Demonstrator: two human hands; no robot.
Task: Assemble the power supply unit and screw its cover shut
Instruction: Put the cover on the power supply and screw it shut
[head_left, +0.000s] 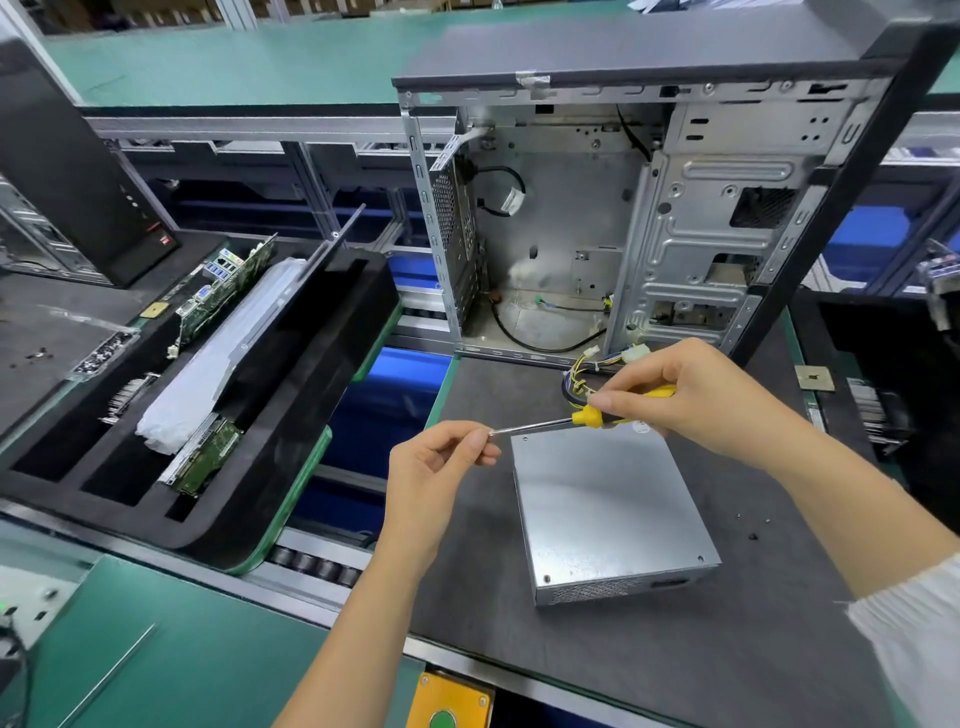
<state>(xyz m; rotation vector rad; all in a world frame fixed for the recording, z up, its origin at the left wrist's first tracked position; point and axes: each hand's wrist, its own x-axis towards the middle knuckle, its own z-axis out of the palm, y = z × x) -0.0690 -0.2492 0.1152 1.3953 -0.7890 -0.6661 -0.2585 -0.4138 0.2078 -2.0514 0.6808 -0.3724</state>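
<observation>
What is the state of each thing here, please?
Power supply unit: lying flat on mat, cover on.
Screwdriver: held level above the unit.
Right hand: gripping the yellow handle.
Left hand: pinching the screwdriver tip.
Computer case: upright, side open.
Loose screws: lying on mat.

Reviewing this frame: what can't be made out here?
- Screwdriver tip: head view, covered by left hand fingertips; any screw there is hidden.
- Screwdriver handle: mostly wrapped by right hand.
- Loose specks right of power supply unit: too small to identify.
</observation>
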